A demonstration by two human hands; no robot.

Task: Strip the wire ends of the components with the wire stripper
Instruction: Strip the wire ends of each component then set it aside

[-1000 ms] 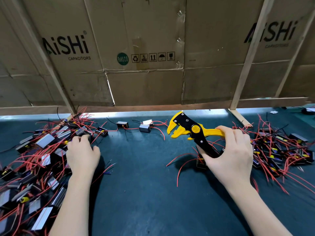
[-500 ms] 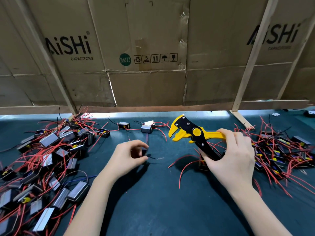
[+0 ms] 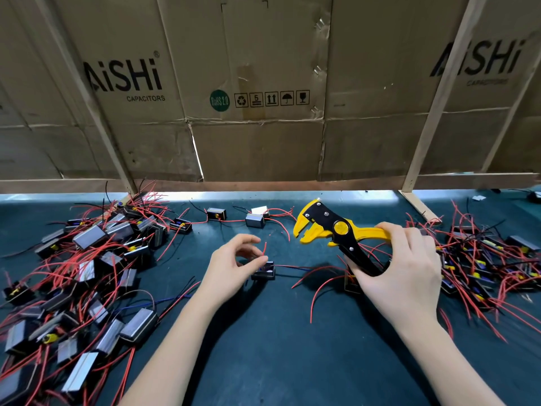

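Red wire point(image 3: 265, 248) now pinched upright by left hand point(image 3: 231, 266) at centre — right hand point(image 3: 401, 265) grips stripper point(image 3: 336, 230), cut comes next.

wire stripper point(image 3: 330, 227): glossy plastic | table mat point(image 3: 278, 347): matt | backboard point(image 3: 257, 148): creased cardboard

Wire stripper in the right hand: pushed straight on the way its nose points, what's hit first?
Likely the red wire end pinched by the left hand; the wire stripper in the right hand points there. Depth unclear.

Wire stripper point(image 3: 333, 230): yellow with black. Component point(image 3: 263, 272): black, red wire point(image 3: 265, 248). Desk point(image 3: 278, 347): dark teal. Cardboard point(image 3: 257, 83): brown, black lettering, green badge.
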